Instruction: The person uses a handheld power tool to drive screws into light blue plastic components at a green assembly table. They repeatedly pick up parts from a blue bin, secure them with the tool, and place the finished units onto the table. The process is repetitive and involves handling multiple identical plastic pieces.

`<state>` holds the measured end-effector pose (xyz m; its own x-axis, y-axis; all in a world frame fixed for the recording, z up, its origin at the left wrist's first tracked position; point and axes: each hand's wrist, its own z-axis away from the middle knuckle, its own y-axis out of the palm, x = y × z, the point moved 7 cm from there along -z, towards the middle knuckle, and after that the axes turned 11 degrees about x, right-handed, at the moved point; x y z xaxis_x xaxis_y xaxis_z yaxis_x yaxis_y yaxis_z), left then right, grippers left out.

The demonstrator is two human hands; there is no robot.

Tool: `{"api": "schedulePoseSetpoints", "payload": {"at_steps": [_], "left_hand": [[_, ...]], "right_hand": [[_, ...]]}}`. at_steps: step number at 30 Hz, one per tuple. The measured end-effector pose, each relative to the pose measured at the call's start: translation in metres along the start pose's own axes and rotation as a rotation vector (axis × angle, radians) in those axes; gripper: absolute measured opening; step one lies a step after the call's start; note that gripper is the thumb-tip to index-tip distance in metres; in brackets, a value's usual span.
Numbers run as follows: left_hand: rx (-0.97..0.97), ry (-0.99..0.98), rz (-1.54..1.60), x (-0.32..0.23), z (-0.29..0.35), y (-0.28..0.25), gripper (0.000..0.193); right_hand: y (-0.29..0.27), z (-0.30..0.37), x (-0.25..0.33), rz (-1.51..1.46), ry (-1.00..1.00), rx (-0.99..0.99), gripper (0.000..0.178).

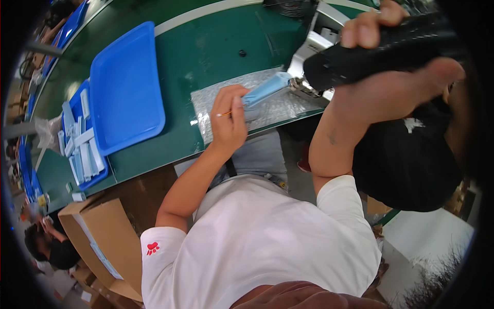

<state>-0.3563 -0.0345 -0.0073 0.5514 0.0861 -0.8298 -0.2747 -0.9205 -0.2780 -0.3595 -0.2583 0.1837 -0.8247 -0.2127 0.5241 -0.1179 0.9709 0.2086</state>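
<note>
My left hand (229, 116) is closed around the near end of a long light-blue plastic piece (267, 90), with a thin orange strand showing at the fingers. The piece points up to the right, and its far end meets a small metal tip (296, 84). My right hand (396, 98) wraps around a thick black cylindrical tool (381, 51) that looks like a power screwdriver. Its fingers show over the top and its palm underneath. Below the left hand and the piece lies a sheet of bubble wrap (206, 108) on the green table (200, 56).
A blue tray (128, 87) stands left, overlapping another blue tray (96, 181) of several light-blue pieces (82, 139). A silver metal device (309, 46) is behind the tool. A cardboard box (110, 242) stands lower left. A dark-clothed person (406, 154) is close on the right.
</note>
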Motion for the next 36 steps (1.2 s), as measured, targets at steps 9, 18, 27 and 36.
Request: {"api": "schedulePoseSetpoints", "payload": {"at_steps": [9, 18, 27, 36], "left_hand": [[-0.025, -0.041, 0.007, 0.003, 0.001, 0.0, 0.033], [-0.014, -0.015, -0.015, 0.0, 0.001, 0.0, 0.03], [-0.019, -0.027, 0.023, 0.007, 0.005, -0.001, 0.028], [-0.012, -0.019, 0.043, 0.008, 0.004, 0.002, 0.025]], "right_hand": [[0.037, -0.015, 0.058, 0.722, -0.292, -0.124, 0.032], [-0.019, 0.001, 0.034, 0.763, 0.026, -0.28, 0.048], [-0.013, 0.007, 0.022, -0.161, 0.174, -0.112, 0.089], [-0.007, 0.013, -0.01, -0.034, 0.145, -0.138, 0.085]]}}
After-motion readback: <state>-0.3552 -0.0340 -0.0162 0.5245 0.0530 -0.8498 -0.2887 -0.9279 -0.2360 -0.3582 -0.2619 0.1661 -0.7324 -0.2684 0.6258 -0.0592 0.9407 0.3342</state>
